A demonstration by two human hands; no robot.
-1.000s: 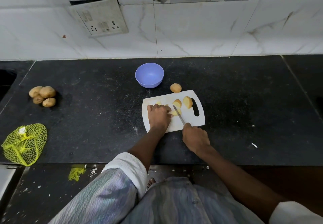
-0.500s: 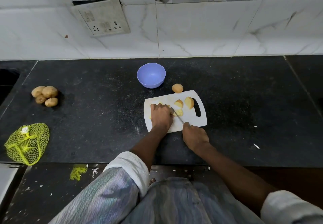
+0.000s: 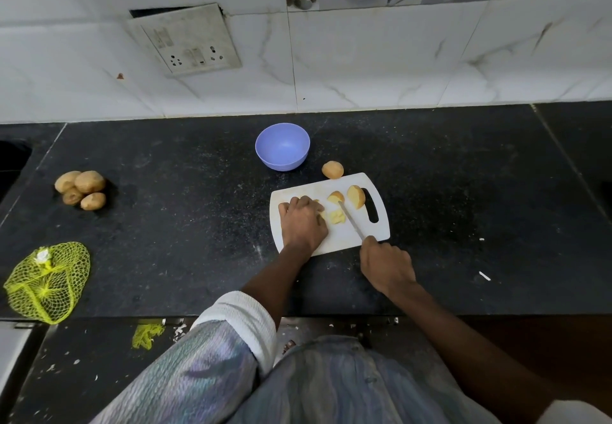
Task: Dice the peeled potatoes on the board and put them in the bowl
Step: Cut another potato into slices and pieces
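Note:
A white cutting board [image 3: 341, 239] lies on the black counter. My left hand [image 3: 303, 221] lies curled over potato pieces on the board's left half, and most of them are hidden under it. Cut pale pieces [image 3: 336, 216] lie just right of its fingers. My right hand [image 3: 385, 264] grips a knife [image 3: 351, 221] by the handle, at the board's near right corner, with the blade slanting up toward the pieces. Two peeled potato chunks [image 3: 356, 196] lie near the board's handle slot. One whole peeled potato [image 3: 332, 169] sits on the counter behind the board. Behind that stands the purple bowl [image 3: 282, 146], with nothing in it.
Several unpeeled potatoes [image 3: 81, 189] are heaped at the counter's left. A yellow mesh bag [image 3: 46, 281] lies at the near left edge. A tiled wall with a switch plate [image 3: 185, 39] closes off the back.
My right hand has drawn back toward me and to the right, so the knife lies farther right on the board. More cut pieces show beside my left hand.

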